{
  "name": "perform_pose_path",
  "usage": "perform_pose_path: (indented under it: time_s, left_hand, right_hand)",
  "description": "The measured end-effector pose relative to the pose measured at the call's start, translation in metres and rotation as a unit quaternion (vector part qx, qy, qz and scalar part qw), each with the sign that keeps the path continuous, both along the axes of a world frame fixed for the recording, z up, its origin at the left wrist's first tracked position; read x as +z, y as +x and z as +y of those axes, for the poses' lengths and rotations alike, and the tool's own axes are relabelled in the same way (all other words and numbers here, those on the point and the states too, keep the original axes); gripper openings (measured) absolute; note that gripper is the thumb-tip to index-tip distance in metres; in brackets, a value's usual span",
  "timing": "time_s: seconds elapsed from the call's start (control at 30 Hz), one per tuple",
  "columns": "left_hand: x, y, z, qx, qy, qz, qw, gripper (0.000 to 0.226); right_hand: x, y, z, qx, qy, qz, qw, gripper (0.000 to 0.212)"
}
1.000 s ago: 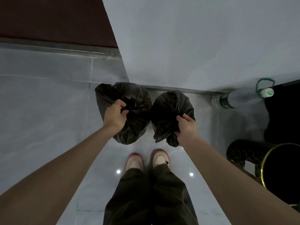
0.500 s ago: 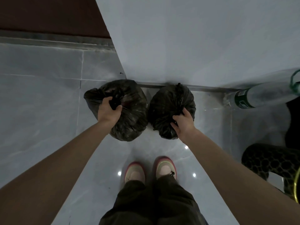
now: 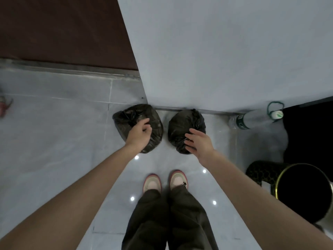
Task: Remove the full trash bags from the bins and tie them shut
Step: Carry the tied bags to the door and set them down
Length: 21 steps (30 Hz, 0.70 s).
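1. Two black trash bags sit on the pale tiled floor [image 3: 54, 141] at the foot of a light wall [image 3: 216, 51], side by side with a narrow gap of floor between them.
2. Left bag [image 3: 137, 116]: rounded, slightly longer left to right; its gathered, puckered neck lies at the upper left and points away toward the left.
3. Right bag [image 3: 185, 123]: a rounded bundle, roughly as wide as deep, no clear long axis; a small knotted nub sits at the top, toward the wall.
4. Left hand [image 3: 139, 135]: over the near right part of the left bag, fingers loosely curled, not closed on anything. Contact with the plastic cannot be told.
5. Right hand [image 3: 198, 141]: spread open, fingers apart, over the near right side of the right bag, gripping nothing.
6. Clear plastic bottle [image 3: 252, 119] lies on its side along the wall, to the right of the bags, white cap to the right. Green label band; its writing is too small to read.
7. Round black bin [image 3: 302, 192] with a gold rim stands at lower right, honeycomb pattern on its wall.
8. The person's two shoes [image 3: 152, 183] stand just near of the bags.
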State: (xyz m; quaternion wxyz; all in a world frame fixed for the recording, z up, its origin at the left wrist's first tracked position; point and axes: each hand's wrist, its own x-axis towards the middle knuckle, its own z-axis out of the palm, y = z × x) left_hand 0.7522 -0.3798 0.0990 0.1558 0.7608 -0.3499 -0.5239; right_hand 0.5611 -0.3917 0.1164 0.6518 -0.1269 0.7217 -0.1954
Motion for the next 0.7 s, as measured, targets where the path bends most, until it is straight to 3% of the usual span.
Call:
perform_pose_path:
  time_s: [0.43, 0.7]
  left_hand:
    - [0.239, -0.038, 0.042, -0.092, -0.064, 0.044, 0.993, 0.035]
    - [0.316, -0.09, 0.083, -0.17, -0.048, 0.095, 0.98, 0.036]
  right_hand:
    - [0.245, -0.042, 0.076, 0.151, -0.165, 0.086, 0.971, 0.023]
    - [0.318, -0.114, 0.161, 0.056, -0.185, 0.124, 0.973, 0.022]
